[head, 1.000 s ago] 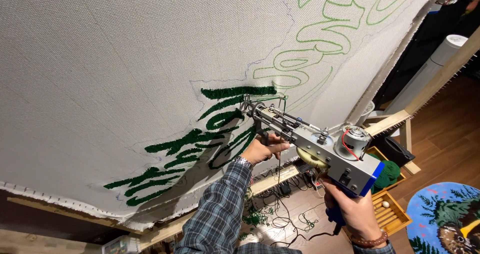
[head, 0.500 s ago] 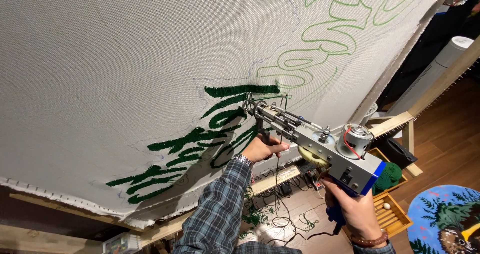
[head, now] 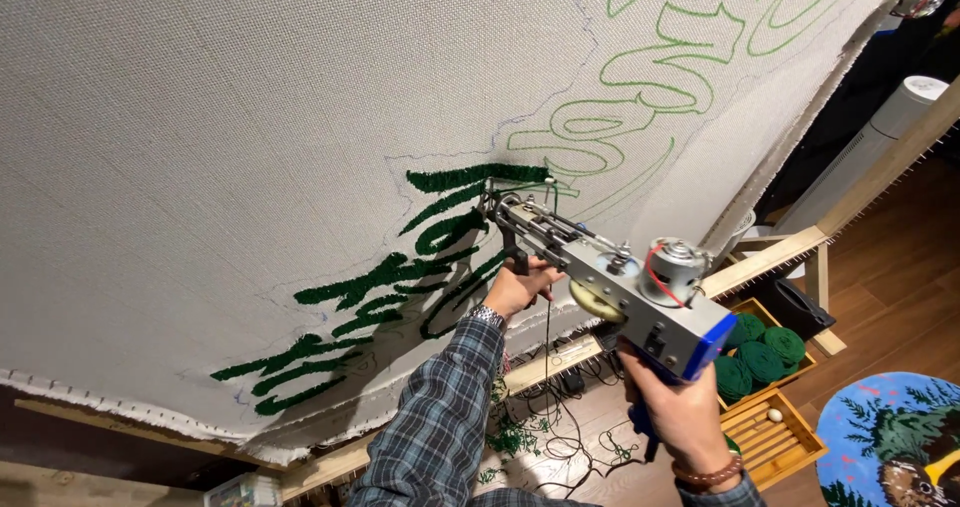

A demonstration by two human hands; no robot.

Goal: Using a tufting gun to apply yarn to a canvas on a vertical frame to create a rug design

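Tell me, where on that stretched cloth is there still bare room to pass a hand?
The cloth is bare across its upper left, above the dark green tufted strokes. It is crowded where the tufting gun, held by the left hand and right hand, meets the cloth, and among the light green outlines at upper right.

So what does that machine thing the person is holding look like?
The tufting gun is a long grey metal tool with a blue rear end, a small round motor with red wire on top and a cream wheel on its side. Its thin front tip presses against the white cloth by the dark green yarn. The left hand grips its front handle, the right hand its rear handle.
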